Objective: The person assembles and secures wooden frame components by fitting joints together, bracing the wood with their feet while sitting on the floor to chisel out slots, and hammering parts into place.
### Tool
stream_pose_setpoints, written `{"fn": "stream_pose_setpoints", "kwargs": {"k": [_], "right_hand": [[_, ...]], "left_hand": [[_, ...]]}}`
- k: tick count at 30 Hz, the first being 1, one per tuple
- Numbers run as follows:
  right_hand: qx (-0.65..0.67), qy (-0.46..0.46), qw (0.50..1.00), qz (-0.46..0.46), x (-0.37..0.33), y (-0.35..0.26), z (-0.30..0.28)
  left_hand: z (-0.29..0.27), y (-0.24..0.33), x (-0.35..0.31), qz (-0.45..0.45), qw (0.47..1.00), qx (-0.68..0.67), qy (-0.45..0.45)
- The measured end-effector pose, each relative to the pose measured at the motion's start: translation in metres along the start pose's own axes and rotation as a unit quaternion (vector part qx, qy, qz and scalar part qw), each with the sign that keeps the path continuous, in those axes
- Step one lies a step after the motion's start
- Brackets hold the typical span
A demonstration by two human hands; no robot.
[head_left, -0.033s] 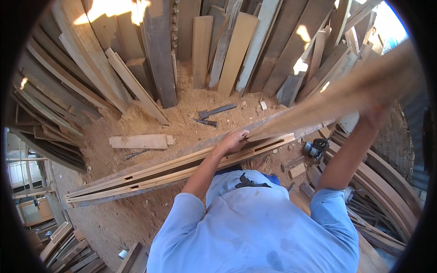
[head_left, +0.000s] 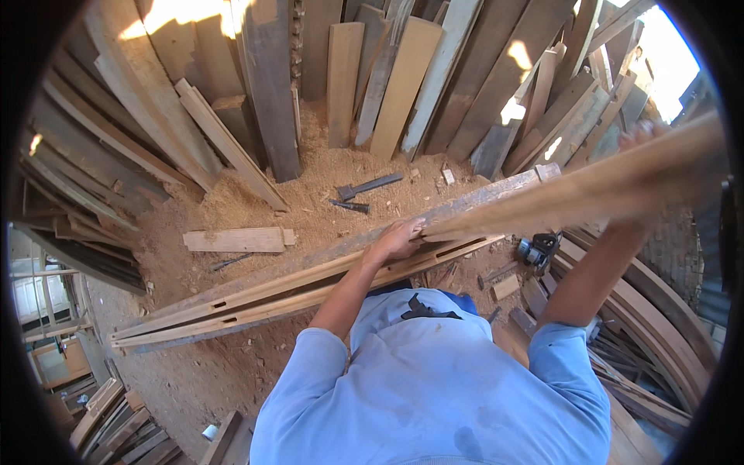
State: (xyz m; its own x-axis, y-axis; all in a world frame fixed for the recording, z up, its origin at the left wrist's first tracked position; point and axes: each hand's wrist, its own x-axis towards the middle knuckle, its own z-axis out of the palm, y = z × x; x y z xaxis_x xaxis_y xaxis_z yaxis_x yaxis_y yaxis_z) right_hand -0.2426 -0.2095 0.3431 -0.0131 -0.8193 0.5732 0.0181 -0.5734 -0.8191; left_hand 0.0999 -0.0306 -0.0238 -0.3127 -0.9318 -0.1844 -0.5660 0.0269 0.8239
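Observation:
A long wooden board (head_left: 573, 188), smeared by motion, slants up to the right in front of me. My right hand (head_left: 642, 136) grips it toward its outer end, fingers showing past the far edge. Its lower end meets my left hand (head_left: 397, 238), whose fingers close around that end. Beneath my left hand lie two long pale rails (head_left: 263, 306) with mortise slots cut in them, close together at the left and spread apart toward the right. They rest along a rough grey beam (head_left: 310, 256). My left palm and some fingertips are hidden.
On the sawdust-covered ground beyond the beam lie a hammer-like tool (head_left: 370, 187), a short dark tool (head_left: 349, 207) and a short plank (head_left: 236, 240). A power tool (head_left: 539, 252) and a small wood block (head_left: 506, 287) sit at right. Tall planks (head_left: 407, 89) lean across the back.
The board's outer end has swung lower and nearer to me, and my right hand's fingers now show past its far edge. My left hand stays at the lower end.

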Motion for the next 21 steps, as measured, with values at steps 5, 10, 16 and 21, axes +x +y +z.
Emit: {"fn": "stream_pose_setpoints", "kwargs": {"k": [5,10,16,21], "right_hand": [[-0.180,0.046,0.973,0.139,-0.046,-0.009,0.002],[-0.270,0.076,0.923,0.264,-0.090,0.016,0.029],[-0.318,0.118,0.878,0.338,-0.118,0.023,0.037],[-0.346,0.147,0.849,0.373,-0.128,0.025,0.042]], "left_hand": [[0.002,0.021,0.009,-0.045,0.995,-0.076,-0.033],[0.001,0.025,0.003,0.069,0.996,-0.045,0.025],[0.002,0.017,0.014,0.092,0.993,-0.068,0.042],[0.002,0.010,0.021,0.082,0.991,-0.105,0.026]]}}
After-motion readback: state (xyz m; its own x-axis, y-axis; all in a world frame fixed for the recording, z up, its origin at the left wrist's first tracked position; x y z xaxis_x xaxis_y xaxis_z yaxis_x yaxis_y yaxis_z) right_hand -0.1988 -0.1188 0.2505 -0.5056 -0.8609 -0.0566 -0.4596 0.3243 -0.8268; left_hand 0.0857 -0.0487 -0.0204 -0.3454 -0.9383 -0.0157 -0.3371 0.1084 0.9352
